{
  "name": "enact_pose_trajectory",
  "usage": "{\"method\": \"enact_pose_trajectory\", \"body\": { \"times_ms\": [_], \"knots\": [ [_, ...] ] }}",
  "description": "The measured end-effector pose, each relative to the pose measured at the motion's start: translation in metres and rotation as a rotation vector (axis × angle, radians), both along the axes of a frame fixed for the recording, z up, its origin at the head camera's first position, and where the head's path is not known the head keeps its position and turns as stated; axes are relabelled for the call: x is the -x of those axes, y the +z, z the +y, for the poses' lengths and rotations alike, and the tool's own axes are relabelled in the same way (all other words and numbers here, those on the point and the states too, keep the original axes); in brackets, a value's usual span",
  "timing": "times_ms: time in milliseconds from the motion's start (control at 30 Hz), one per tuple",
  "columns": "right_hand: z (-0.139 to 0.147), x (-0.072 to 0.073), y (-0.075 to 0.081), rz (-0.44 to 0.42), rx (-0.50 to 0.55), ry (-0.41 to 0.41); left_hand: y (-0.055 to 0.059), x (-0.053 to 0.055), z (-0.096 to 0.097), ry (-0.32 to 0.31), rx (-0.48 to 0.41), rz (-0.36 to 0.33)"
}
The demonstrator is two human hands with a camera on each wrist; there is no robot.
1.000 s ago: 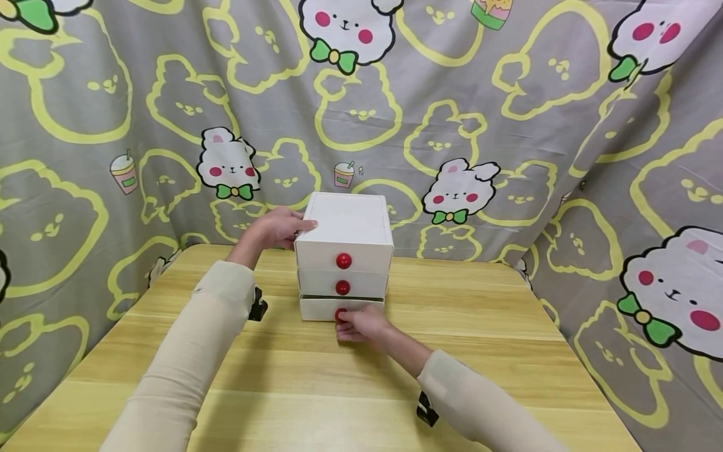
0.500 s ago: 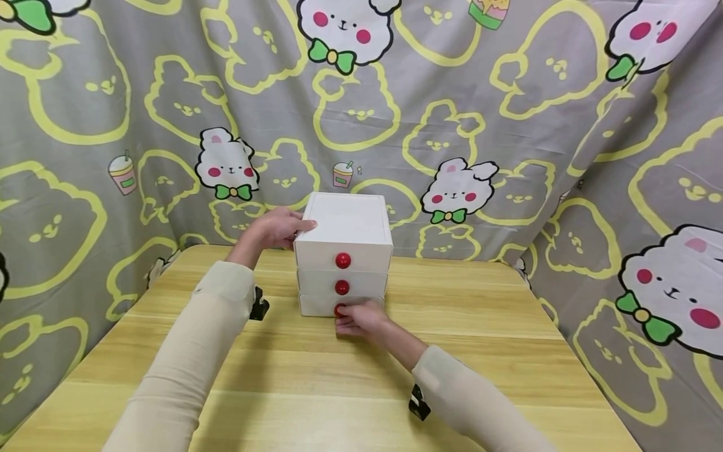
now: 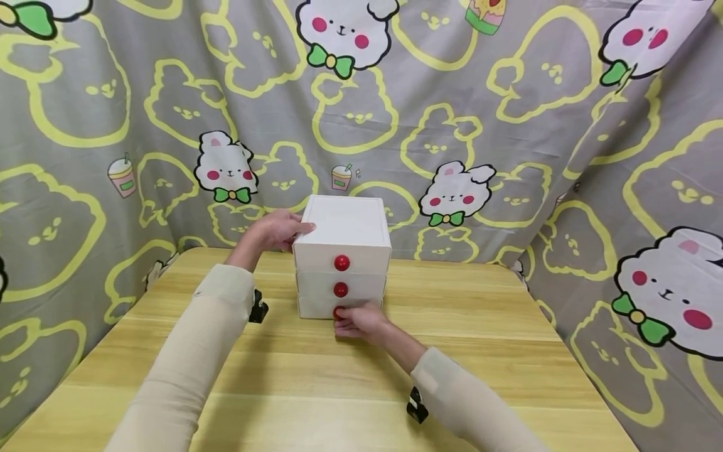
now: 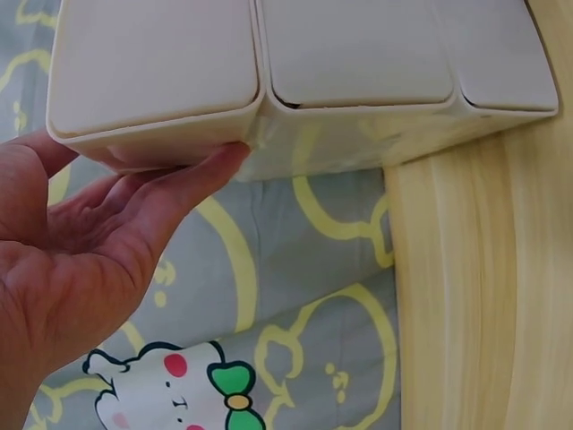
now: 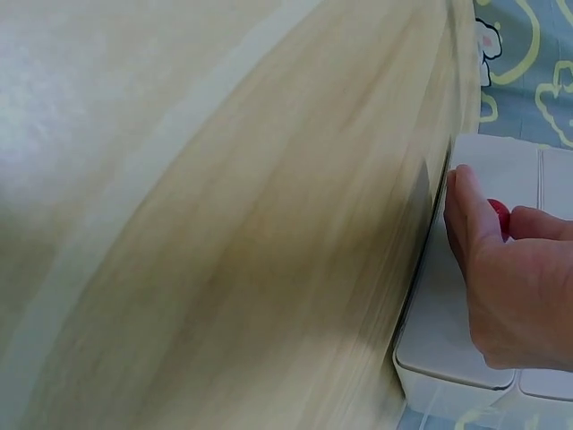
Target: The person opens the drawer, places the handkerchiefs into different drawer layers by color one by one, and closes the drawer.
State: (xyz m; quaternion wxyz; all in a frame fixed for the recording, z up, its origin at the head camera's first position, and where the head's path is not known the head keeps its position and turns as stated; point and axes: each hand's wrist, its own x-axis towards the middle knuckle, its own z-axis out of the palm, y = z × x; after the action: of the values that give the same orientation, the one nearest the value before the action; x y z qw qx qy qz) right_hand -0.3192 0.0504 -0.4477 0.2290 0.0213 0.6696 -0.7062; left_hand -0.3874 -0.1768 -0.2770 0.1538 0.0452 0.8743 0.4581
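A white three-drawer organizer [image 3: 342, 258] stands on the wooden table, each drawer front bearing a round red knob. My left hand [image 3: 278, 230] grips its upper left edge, the thumb resting on top. The left wrist view shows the fingers [image 4: 192, 184] of that hand lying along the side wall. Low at the front, my right hand [image 3: 363, 321] pinches the bottom drawer's red knob [image 5: 500, 215] between thumb and fingers. That knob is partly covered by the hand. All three drawer fronts sit flush with the body.
The wooden table [image 3: 316, 389] extends around the organizer. Behind and beside it hangs a grey curtain [image 3: 361, 125] with cartoon rabbits and yellow outlines. Black clip-like pieces [image 3: 417, 405] show under both sleeves.
The bottom drawer, slightly pulled out a second ago, has slid back in flush, with my right hand moving along with its knob. My left hand keeps its place on the organizer.
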Motion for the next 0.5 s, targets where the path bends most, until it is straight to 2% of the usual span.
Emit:
{"method": "enact_pose_trajectory", "body": {
  "times_ms": [267, 400, 500],
  "knots": [
    [0.011, -0.006, 0.001, 0.015, -0.067, 0.044, -0.003, -0.001, 0.000, -0.020, 0.005, 0.010],
    [0.026, -0.006, 0.005, 0.013, -0.108, 0.102, -0.004, -0.003, 0.000, -0.036, 0.046, 0.053],
    [0.040, -0.007, 0.011, 0.022, -0.131, 0.144, -0.005, -0.005, 0.000, -0.018, 0.081, 0.102]
  ]
}}
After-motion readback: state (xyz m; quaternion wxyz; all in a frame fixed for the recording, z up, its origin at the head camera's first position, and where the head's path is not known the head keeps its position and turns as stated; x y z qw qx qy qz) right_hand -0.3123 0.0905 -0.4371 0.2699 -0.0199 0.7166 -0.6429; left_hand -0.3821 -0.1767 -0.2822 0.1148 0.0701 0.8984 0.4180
